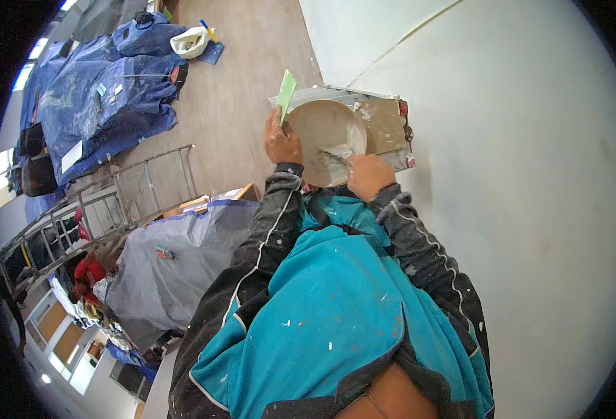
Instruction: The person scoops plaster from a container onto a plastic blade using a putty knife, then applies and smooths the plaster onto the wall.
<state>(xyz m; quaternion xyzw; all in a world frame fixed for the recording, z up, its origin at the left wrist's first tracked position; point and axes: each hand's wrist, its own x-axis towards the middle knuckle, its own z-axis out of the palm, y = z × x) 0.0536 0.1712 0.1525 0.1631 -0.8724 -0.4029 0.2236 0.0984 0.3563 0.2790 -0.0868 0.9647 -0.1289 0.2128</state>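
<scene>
My left hand [282, 140] is closed on a thin pale-green flat pad [287, 93], held upright at the left of a round beige tub [318, 126]. My right hand [370, 174] grips a scraper [336, 153] smeared with white paste, its blade down inside the tub. The handle is hidden under my fingers. The tub stands on a step platform [385, 115] spattered with white, close in front of my body beside the pale wall.
A pale wall [517, 174] fills the right side. At left are blue sheets [112, 91] over covered things, a white sack [185, 43], a blue-handled tool [211, 50], a metal ladder [150, 178] and a translucent plastic sheet [168, 272]. The wooden floor [245, 49] shows beyond the platform.
</scene>
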